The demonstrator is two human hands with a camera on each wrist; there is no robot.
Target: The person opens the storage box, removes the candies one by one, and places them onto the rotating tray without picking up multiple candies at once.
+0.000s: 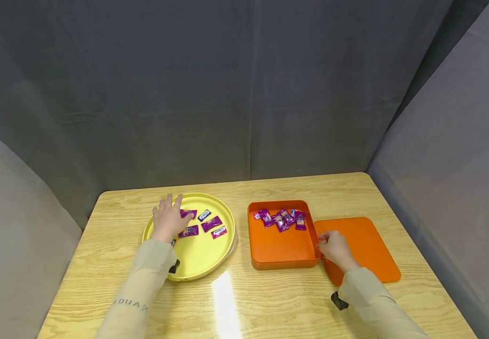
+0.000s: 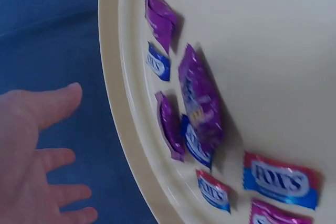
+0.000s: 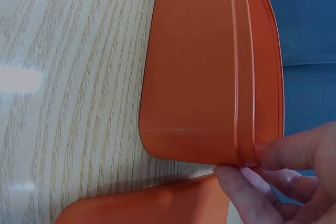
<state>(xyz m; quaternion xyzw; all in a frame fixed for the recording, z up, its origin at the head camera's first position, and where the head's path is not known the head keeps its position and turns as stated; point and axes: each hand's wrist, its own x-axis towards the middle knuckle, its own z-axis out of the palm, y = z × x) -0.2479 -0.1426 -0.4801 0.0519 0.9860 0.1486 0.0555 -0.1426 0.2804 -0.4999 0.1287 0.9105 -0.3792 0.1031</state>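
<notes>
- Left hand (image 1: 168, 219) spread flat, fingers straight, over purple candies (image 1: 193, 225) in yellow tray (image 1: 202, 259), gripping nothing.
- Right hand (image 1: 333, 248) pinching near-right rim of orange box (image 1: 280, 249), beside orange lid (image 1: 367, 245) on table (image 1: 270, 301).
- More candies (image 1: 280, 218) heaped at box's far side.

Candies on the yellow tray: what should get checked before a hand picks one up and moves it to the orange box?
1. Left hand free to grab: ok, fingers spread, holding nothing.
2. Candies within reach: ok, they lie loose on the yellow tray, right by the fingers.
3. Orange box open: ok, its lid lies beside it on the table.
4. Box held steady: ok, the right hand pinches its right rim.
5. Room in the box: ok, candies fill only the far end.
6. Which candy goes first: cannot tell.
</notes>
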